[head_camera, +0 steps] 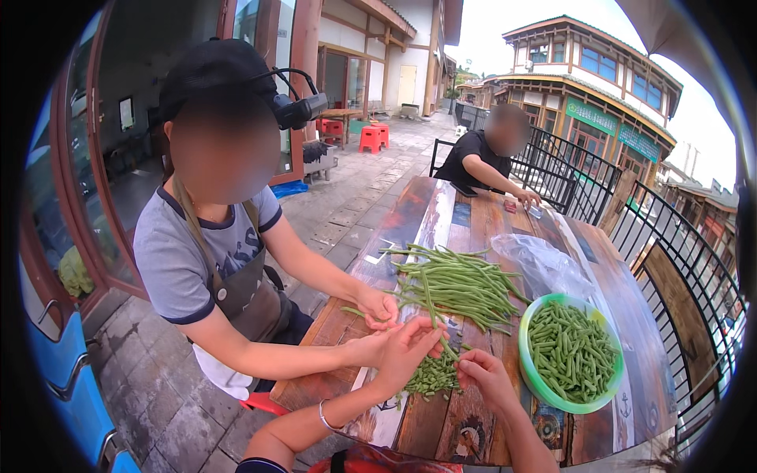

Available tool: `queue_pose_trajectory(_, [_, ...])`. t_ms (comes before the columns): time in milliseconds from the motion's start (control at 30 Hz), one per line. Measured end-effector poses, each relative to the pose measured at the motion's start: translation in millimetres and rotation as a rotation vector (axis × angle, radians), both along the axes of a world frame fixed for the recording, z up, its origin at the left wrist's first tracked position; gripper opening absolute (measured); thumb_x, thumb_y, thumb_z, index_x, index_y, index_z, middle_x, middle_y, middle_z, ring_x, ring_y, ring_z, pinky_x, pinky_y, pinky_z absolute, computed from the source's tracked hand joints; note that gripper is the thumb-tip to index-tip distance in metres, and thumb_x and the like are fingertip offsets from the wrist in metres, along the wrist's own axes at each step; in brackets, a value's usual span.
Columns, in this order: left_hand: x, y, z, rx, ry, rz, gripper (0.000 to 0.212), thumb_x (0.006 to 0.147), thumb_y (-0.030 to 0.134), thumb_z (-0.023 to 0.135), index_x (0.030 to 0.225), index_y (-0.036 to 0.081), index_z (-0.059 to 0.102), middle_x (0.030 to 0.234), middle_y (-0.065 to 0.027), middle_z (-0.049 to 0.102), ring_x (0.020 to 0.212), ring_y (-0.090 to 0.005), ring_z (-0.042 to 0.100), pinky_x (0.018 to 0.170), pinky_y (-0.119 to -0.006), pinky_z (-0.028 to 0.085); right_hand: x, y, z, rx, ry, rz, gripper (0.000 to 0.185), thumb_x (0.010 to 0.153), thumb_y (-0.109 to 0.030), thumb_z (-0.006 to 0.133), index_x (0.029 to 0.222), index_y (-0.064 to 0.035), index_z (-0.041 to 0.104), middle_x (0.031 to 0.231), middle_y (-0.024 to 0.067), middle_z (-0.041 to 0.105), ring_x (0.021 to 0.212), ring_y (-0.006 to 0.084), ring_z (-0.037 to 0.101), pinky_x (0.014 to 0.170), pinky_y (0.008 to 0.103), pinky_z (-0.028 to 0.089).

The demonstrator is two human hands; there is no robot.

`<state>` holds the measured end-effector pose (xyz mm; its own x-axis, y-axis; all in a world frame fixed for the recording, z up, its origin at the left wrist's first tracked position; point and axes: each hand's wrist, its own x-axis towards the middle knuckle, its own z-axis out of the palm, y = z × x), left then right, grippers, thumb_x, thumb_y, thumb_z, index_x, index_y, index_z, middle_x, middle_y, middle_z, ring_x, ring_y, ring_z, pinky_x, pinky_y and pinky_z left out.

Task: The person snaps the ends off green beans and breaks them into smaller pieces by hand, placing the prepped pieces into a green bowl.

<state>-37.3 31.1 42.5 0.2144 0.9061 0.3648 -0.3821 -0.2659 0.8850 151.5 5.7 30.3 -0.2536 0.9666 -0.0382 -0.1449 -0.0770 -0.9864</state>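
My left hand (411,349), with a bangle on its wrist, grips a long green bean (429,295) that slants upward from its fingers. The fingertips of my right hand (482,373) pinch the lower end of this same bean. Beneath my hands lies a heap of short bean bits (432,376). Just beyond them is a pile of whole long beans (461,284). To the right of my right hand stands a green plastic basin (616,378), full of snapped bean pieces (571,352).
A person in an apron (242,301) sits at the left, hands close to mine over the wooden-plank table (473,437). Past the basin lies a clear plastic bag (541,260). Another person (482,154) reaches onto the far end. A black metal railing (680,260) runs along the right.
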Motion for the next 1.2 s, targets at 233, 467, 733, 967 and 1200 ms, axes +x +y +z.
queue_pose_trajectory(233, [3.8, -5.5, -5.8, 0.105, 0.056, 0.037, 0.019, 0.091, 0.012, 0.053, 0.106, 0.0, 0.056, 0.084, -0.0009, 0.058, 0.073, -0.0048, 0.054, 0.064, -0.018, 0.046, 1.0, 3.8, -1.6, -0.006, -0.039, 0.002, 0.012, 0.085, -0.013, 0.059, 0.09, -0.0024, 0.059, 0.068, -0.0009, 0.054, 0.058, 0.0074, 0.049, 0.053, 0.0198, 0.038])
queue_pose_trajectory(467, [4.5, -7.2, -8.8, 0.13, 0.119, 0.013, 0.018, 0.09, 0.008, 0.053, 0.106, -0.001, 0.054, 0.095, -0.0049, 0.06, 0.075, -0.007, 0.055, 0.068, -0.019, 0.046, 1.9, 3.2, -2.5, 0.001, -0.079, 0.001, 0.01, 0.084, -0.013, 0.06, 0.086, -0.0033, 0.058, 0.066, -0.0008, 0.053, 0.055, 0.0067, 0.047, 0.05, 0.0196, 0.035])
queue_pose_trajectory(733, [8.1, -14.6, -8.5, 0.303, 0.259, 0.135, 0.019, 0.089, 0.009, 0.056, 0.106, 0.0, 0.056, 0.094, -0.0042, 0.059, 0.079, -0.0083, 0.058, 0.065, -0.021, 0.048, 1.9, 3.6, -2.9, -0.03, -0.082, -0.018, 0.008, 0.083, -0.012, 0.06, 0.084, -0.0046, 0.059, 0.064, -0.0025, 0.053, 0.054, 0.0045, 0.043, 0.049, 0.0189, 0.031])
queue_pose_trajectory(967, [9.1, -19.5, -1.9, 0.472, 0.342, 0.233, 0.017, 0.085, 0.005, 0.058, 0.101, -0.001, 0.056, 0.091, -0.0076, 0.058, 0.077, -0.0148, 0.06, 0.064, -0.024, 0.049, 4.5, 6.1, -8.3, -0.029, -0.074, -0.024, 0.007, 0.082, -0.011, 0.061, 0.083, -0.004, 0.059, 0.062, -0.003, 0.05, 0.05, 0.0045, 0.039, 0.046, 0.0194, 0.028])
queue_pose_trajectory(1200, [11.8, -19.4, -3.8, 0.476, 0.314, 0.221, 0.015, 0.084, 0.004, 0.058, 0.098, -0.001, 0.056, 0.088, -0.0083, 0.057, 0.075, -0.0153, 0.059, 0.062, -0.026, 0.049, 4.3, 7.4, -9.2, -0.037, -0.064, -0.023, 0.006, 0.082, -0.01, 0.06, 0.082, -0.004, 0.058, 0.062, -0.0033, 0.049, 0.049, 0.0049, 0.038, 0.045, 0.02, 0.027])
